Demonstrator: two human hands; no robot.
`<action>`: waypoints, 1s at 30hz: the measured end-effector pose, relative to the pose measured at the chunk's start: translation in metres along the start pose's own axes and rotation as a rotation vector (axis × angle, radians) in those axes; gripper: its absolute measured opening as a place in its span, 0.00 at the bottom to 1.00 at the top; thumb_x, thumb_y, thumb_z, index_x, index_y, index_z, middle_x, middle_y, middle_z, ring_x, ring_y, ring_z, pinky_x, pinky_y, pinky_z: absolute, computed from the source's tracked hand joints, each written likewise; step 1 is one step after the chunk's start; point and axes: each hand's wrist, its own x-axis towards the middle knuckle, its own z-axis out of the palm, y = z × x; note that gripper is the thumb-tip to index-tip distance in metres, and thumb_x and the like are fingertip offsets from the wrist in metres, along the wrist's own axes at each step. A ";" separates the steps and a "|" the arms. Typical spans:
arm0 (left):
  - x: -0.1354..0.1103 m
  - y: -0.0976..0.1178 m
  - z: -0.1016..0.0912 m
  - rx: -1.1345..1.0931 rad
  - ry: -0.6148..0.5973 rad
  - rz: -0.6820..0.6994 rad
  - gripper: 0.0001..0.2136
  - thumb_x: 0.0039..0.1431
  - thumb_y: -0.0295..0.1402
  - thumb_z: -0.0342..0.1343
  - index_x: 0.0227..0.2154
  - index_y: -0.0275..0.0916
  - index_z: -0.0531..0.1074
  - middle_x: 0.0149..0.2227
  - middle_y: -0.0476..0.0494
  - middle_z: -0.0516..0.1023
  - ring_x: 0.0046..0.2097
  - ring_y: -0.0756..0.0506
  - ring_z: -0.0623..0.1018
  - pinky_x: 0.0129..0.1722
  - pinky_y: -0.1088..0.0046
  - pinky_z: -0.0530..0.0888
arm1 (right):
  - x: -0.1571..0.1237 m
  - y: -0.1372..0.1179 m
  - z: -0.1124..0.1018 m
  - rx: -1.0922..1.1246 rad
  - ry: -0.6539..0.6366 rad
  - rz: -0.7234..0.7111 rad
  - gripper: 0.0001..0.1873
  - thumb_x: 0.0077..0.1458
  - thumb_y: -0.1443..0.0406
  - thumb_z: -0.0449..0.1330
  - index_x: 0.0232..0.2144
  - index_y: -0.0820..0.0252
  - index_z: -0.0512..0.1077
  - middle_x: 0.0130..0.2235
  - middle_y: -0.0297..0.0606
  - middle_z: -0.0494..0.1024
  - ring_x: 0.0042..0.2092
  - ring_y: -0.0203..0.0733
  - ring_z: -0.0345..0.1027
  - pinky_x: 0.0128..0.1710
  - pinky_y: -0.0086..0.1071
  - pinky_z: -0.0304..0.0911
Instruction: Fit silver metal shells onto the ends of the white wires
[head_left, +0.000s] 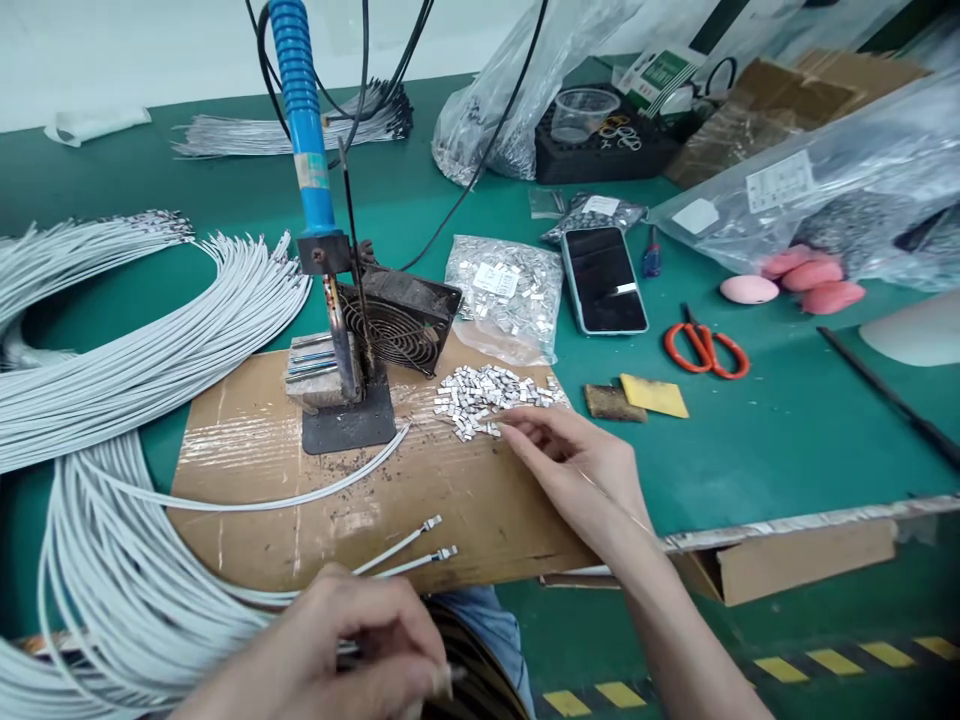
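Connector pile [480, 393] just ahead-left of right grip [581, 470], fingertips near together (hold unclear); left grip [352, 640], curled, farther, contents unclear.

Cables [142, 365] on the left look like smooth, matt plastic, and the clips [480, 390] are kinda shiny, like metal. The cardboard [465, 500] under them is scuffed and papery. Fan's [405, 330] dull and grimy. Far right bag [832, 205] is glossy, crinkly plastic, phone [604, 282] screen's slick, scissors [703, 348] have smooth plastic handles.
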 end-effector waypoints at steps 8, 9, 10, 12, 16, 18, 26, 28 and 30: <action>0.033 -0.009 -0.012 -0.468 0.390 -0.016 0.21 0.52 0.50 0.72 0.29 0.36 0.77 0.23 0.57 0.66 0.21 0.59 0.47 0.20 0.81 0.45 | -0.004 0.002 0.004 -0.043 -0.018 -0.037 0.07 0.59 0.60 0.65 0.31 0.54 0.80 0.34 0.37 0.79 0.31 0.43 0.67 0.33 0.37 0.63; 0.033 -0.009 -0.012 -0.494 0.409 -0.017 0.21 0.51 0.50 0.72 0.29 0.35 0.77 0.23 0.57 0.67 0.21 0.59 0.46 0.20 0.81 0.45 | -0.006 0.002 0.004 -0.037 0.003 -0.030 0.07 0.58 0.59 0.66 0.31 0.54 0.81 0.34 0.38 0.79 0.30 0.42 0.66 0.33 0.37 0.63; 0.033 -0.009 -0.012 -0.511 0.418 -0.021 0.21 0.51 0.50 0.72 0.29 0.35 0.77 0.23 0.56 0.67 0.21 0.59 0.46 0.20 0.81 0.45 | -0.008 0.003 0.004 -0.028 0.031 -0.019 0.07 0.57 0.59 0.67 0.30 0.54 0.81 0.35 0.38 0.80 0.30 0.42 0.66 0.32 0.37 0.63; 0.033 -0.009 -0.010 -0.529 0.418 -0.031 0.21 0.51 0.50 0.72 0.29 0.35 0.76 0.24 0.56 0.68 0.21 0.59 0.46 0.20 0.81 0.45 | -0.013 0.004 0.005 0.004 0.092 0.023 0.07 0.56 0.58 0.68 0.31 0.55 0.81 0.34 0.38 0.81 0.28 0.41 0.67 0.31 0.36 0.64; 0.033 -0.010 -0.008 -0.549 0.393 -0.038 0.19 0.53 0.49 0.71 0.29 0.35 0.77 0.23 0.55 0.68 0.21 0.59 0.47 0.20 0.80 0.45 | -0.026 -0.006 0.014 0.163 0.149 0.123 0.09 0.57 0.57 0.69 0.36 0.56 0.80 0.29 0.36 0.82 0.27 0.41 0.75 0.30 0.34 0.73; 0.032 -0.009 -0.008 -0.565 0.385 -0.039 0.19 0.54 0.48 0.71 0.29 0.36 0.77 0.23 0.55 0.68 0.21 0.59 0.47 0.21 0.80 0.45 | -0.034 -0.018 0.021 0.258 0.107 0.137 0.08 0.59 0.59 0.68 0.37 0.56 0.80 0.29 0.36 0.83 0.27 0.41 0.77 0.29 0.33 0.75; 0.025 -0.007 -0.008 -0.586 0.373 -0.108 0.20 0.50 0.49 0.74 0.27 0.36 0.78 0.23 0.53 0.69 0.22 0.57 0.50 0.22 0.78 0.44 | -0.044 -0.072 0.052 0.500 -0.360 0.113 0.08 0.58 0.65 0.67 0.28 0.56 0.85 0.24 0.34 0.77 0.24 0.34 0.68 0.22 0.26 0.63; 0.024 -0.008 -0.008 -0.587 0.360 -0.105 0.19 0.51 0.48 0.73 0.27 0.37 0.78 0.21 0.53 0.67 0.22 0.56 0.52 0.22 0.77 0.45 | -0.042 -0.078 0.054 0.569 -0.429 0.121 0.08 0.58 0.66 0.67 0.30 0.56 0.86 0.25 0.34 0.77 0.24 0.33 0.65 0.22 0.26 0.61; 0.022 -0.008 -0.008 -0.587 0.351 -0.100 0.18 0.51 0.48 0.73 0.26 0.36 0.78 0.20 0.53 0.66 0.23 0.56 0.54 0.23 0.77 0.46 | -0.041 -0.081 0.054 0.640 -0.479 0.145 0.07 0.58 0.66 0.67 0.31 0.56 0.87 0.25 0.34 0.76 0.23 0.33 0.63 0.22 0.26 0.59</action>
